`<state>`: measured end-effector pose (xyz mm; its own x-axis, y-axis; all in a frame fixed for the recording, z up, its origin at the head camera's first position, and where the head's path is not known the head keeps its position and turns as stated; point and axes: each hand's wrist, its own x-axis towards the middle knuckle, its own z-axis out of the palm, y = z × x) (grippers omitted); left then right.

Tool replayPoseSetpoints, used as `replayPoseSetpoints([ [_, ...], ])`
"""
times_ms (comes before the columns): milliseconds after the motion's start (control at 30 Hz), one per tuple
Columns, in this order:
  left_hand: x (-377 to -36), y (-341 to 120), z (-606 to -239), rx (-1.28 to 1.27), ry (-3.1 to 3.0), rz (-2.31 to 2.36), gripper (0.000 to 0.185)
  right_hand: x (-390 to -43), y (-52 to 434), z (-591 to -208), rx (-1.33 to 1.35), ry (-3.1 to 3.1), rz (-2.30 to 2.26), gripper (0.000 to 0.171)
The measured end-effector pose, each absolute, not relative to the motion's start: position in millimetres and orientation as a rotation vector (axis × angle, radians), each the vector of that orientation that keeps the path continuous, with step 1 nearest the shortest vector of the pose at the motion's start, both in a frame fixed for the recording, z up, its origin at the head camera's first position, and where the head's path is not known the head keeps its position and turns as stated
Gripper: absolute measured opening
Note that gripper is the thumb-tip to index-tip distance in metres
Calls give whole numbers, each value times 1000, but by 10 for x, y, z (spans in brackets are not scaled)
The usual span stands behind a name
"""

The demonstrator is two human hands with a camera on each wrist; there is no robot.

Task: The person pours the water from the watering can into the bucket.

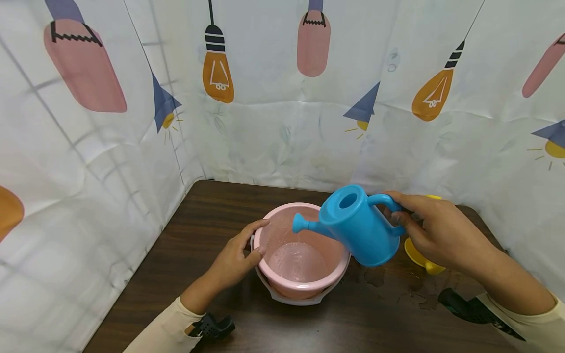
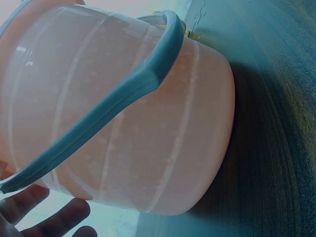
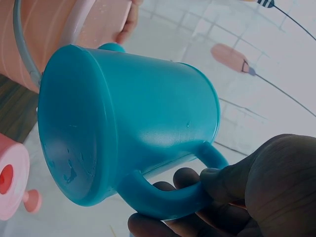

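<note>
A pale pink bucket (image 1: 300, 283) stands on the dark wooden table, with a wet, shiny bottom and droplets on its inner wall. At its left rim my left hand (image 1: 236, 255) holds on, thumb over the edge; some fingers (image 2: 64, 217) show against the outside. The bucket's light handle (image 2: 113, 101) hangs down along its side. My right hand (image 1: 446, 233) grips the handle of a blue watering can (image 1: 362, 230), fingers curled round it. Raised off the table, the can tilts left, its spout (image 1: 304, 224) over the bucket's opening. Wet marks show on its base in the right wrist view.
A yellow object (image 1: 421, 257) with a rounded outline lies right of the bucket, partly behind my right hand. Wet patches (image 1: 374, 276) mark the table nearby. In the right wrist view a pink object (image 3: 12, 182) with a hole shows at the left. A patterned curtain (image 1: 273, 147) closes off the back.
</note>
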<state>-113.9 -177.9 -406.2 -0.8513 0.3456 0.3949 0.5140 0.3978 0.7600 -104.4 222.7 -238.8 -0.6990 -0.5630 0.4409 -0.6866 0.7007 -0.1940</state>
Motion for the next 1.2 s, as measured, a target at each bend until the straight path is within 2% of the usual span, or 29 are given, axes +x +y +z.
replayPoseSetpoints([
  [1200, -1138, -1778, -4057, -763, -2486, -1439, 58, -1045, 2238, -2399, 963, -2575, 501, 50],
])
